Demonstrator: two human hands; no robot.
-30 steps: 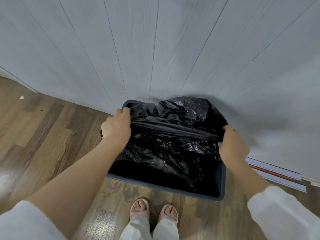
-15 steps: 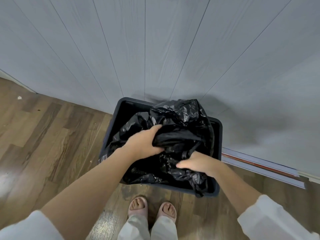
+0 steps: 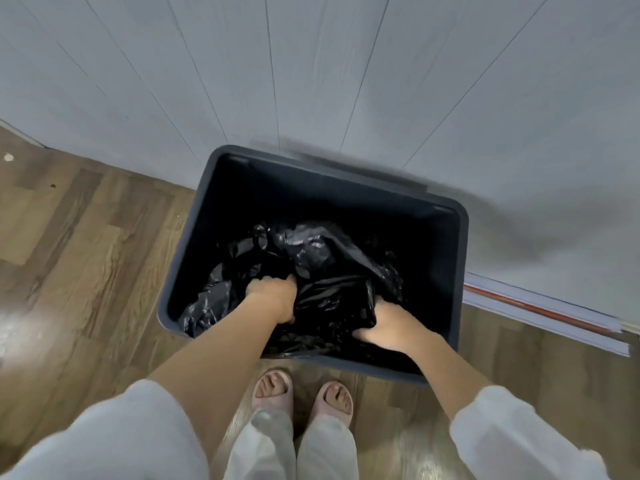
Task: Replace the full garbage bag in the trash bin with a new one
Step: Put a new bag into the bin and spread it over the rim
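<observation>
Now, your left hand (image 3: 272, 296) is down inside the trash bin (image 3: 462, 237), fingers closed on the black garbage bag (image 3: 322, 258). That bag lies crumpled low in the bin. Your right hand (image 3: 388, 325) presses its near side, fingers curled into the plastic.

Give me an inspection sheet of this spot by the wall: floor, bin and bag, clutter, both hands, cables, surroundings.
Surface: brown wood-plank floor, glare patches, small white speck far left.
Job's things: dark grey rectangular plastic trash bin against the wall; crumpled black plastic garbage bag bunched low inside, not over the rim.
Clutter: flat white boards with a red strip lying along the wall's foot, right of the bin.
Grippers: left hand and right hand inside the bin, both gripping the bag.
Cables: nothing seen.
Surroundings: pale grey panelled wall; pink slippers near the bin.
</observation>
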